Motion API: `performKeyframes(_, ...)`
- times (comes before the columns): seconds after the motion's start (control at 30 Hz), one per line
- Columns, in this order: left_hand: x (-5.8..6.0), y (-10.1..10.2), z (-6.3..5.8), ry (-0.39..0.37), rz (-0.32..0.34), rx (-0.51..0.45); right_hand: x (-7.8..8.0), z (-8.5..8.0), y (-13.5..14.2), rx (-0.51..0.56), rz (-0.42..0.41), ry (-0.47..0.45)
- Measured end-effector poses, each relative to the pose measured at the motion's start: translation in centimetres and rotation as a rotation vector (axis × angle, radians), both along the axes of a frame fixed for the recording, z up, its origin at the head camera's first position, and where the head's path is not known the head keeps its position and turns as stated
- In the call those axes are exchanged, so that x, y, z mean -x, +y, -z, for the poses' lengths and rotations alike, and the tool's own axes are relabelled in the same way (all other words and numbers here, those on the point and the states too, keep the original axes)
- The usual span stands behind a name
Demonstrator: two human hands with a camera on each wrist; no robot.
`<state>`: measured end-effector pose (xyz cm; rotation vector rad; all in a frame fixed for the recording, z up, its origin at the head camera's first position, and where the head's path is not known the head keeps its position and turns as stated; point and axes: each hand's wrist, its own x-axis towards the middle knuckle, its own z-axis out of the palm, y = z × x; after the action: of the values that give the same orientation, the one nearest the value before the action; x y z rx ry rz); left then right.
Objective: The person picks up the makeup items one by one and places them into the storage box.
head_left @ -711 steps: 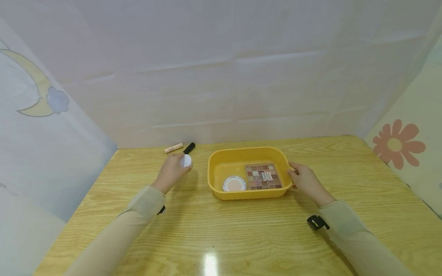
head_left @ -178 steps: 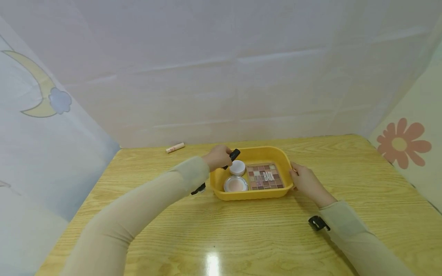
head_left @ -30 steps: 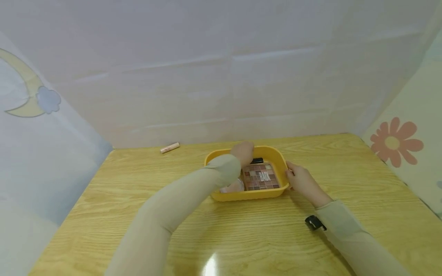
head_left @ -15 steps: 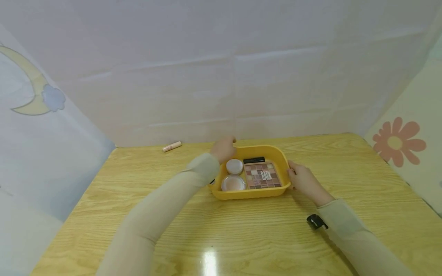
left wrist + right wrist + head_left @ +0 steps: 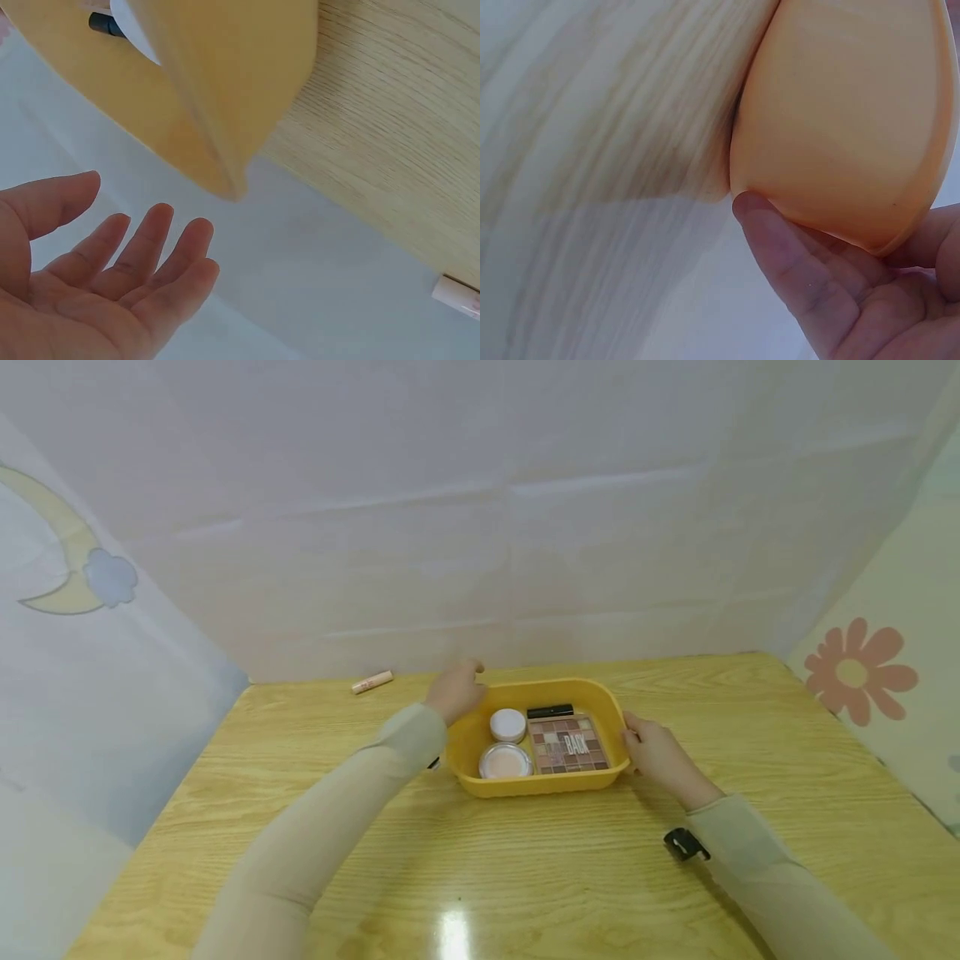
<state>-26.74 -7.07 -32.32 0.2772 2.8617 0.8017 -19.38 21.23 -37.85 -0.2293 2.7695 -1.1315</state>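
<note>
A yellow plastic bin (image 5: 536, 786) stands on the table. My right hand (image 5: 663, 758) holds its right end, fingers against the outer wall (image 5: 840, 120) and thumb at the rim. Just past the bin's back left corner is my left hand (image 5: 456, 692), its fingers loosely bent and nothing in them; the left wrist view shows the bare palm (image 5: 90, 315). Inside the bin lie an eyeshadow palette (image 5: 567, 747), a black tube (image 5: 550, 712) behind it, a white round jar (image 5: 507, 725) and a round clear-lidded powder compact (image 5: 506, 762).
A small pale pink tube (image 5: 372, 682) lies on the table near its back edge, left of the bin. Behind the wooden table (image 5: 420, 860) hangs a pale cloth backdrop (image 5: 375, 568), with more printed cloth at both sides.
Earlier my left hand held the white jar, later the black tube; both now lie in the bin. Over the last second that hand has moved left, out of the bin. My right hand stays put.
</note>
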Motion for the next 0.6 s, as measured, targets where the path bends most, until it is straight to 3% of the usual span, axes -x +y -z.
performKeyframes(0.33, 0.2, -2.2, 0.8, 0.036, -0.055, 0.036, 0.3, 0.2, -0.2, -0.006, -0.006, 0.013)
performKeyframes(0.6, 0.7, -3.7, 1.4, 0.021, -0.098, 0.035, 0.2, 0.0, -0.2, -0.007, -0.008, 0.017)
